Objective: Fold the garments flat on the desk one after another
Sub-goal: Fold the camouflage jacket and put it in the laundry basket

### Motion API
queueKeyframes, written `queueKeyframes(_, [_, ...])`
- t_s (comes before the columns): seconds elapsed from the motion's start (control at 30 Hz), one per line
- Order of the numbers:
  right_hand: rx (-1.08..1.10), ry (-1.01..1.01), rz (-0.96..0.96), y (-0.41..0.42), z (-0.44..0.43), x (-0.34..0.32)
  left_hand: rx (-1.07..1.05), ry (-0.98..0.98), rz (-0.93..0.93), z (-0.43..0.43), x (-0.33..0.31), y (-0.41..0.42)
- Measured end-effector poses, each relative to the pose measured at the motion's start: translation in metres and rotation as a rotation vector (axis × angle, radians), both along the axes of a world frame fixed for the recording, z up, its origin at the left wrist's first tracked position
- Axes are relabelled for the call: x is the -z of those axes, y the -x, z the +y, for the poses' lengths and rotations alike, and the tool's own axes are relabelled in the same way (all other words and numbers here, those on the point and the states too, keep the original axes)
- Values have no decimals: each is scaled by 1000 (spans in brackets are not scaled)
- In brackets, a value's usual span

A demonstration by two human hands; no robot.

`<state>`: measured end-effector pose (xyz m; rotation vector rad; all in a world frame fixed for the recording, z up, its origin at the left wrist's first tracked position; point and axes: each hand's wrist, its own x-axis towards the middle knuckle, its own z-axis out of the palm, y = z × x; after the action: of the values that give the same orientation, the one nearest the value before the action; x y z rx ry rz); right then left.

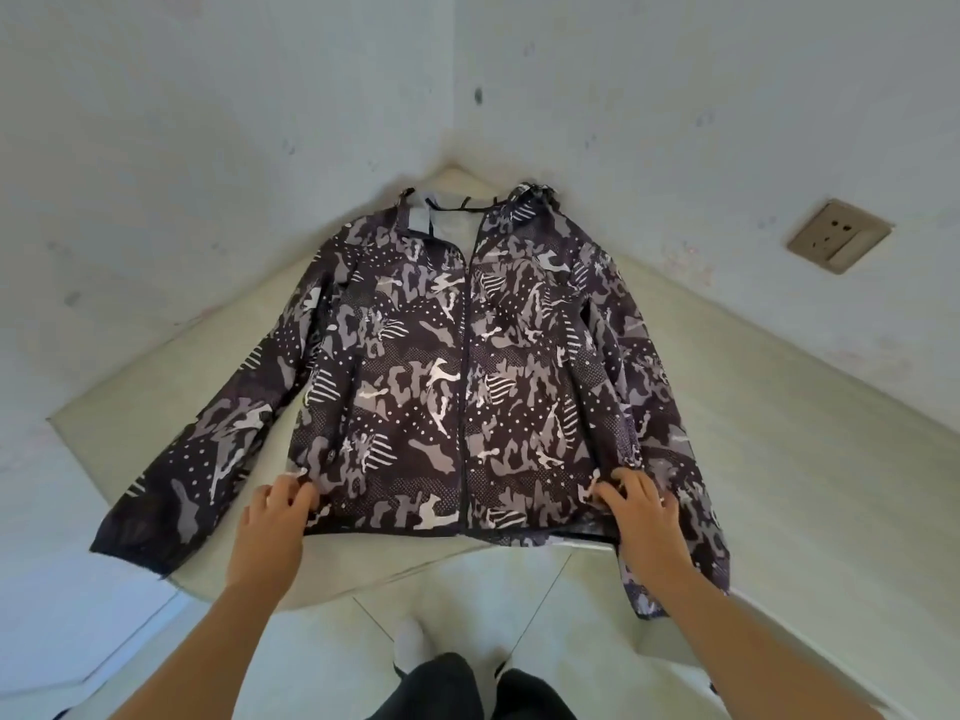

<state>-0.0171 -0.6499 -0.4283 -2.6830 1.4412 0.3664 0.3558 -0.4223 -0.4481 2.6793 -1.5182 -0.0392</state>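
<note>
Jacket [457, 366] lies flat on desk [753, 387]; left grip [272, 517] and right grip [641, 506] pinch its hem corners.

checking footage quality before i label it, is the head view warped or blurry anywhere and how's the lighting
Head view: strong wide-angle distortion, the desk edges and walls bow and splay outward; soft, even light with no hard shadows or glare; the jacket pattern is fairly sharp at centre, softer toward the frame edges; the left hand and right hand look slightly smeared at the hem.
</note>
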Motion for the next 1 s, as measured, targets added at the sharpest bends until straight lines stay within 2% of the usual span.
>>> queueKeyframes(0.1, [-78, -93, 58, 27, -12, 9, -15, -62, 21, 13, 6, -4])
queueKeyframes(0.23, [115, -81, 192, 50, -37, 6, 15, -160, 68, 35, 10, 5])
queueKeyframes(0.3, [163, -188, 189, 48, -49, 1, 44, -174, 170, 39, 9, 18])
queueKeyframes(0.4, [184, -434, 154, 27, -58, -9, 91, -127, 212, 35, 10, 30])
queueKeyframes(0.5, [114, -505, 133, 5, -61, -19, 66, -74, 229, 20, -2, 30])
queueKeyframes(0.63, [-45, -607, 221, -27, -57, -35, 44, 38, 171, -4, -14, 30])
queueKeyframes(0.73, [-52, -571, 27, -61, -53, -43, 51, -35, 225, -18, -17, 31])
queueKeyframes(0.83, [-65, -565, -164, -98, -44, -49, -61, 33, 303, -29, -21, 25])
queueKeyframes(1.0, [-198, -588, -205, -171, -23, -61, -243, 59, 380, -17, -22, -28])
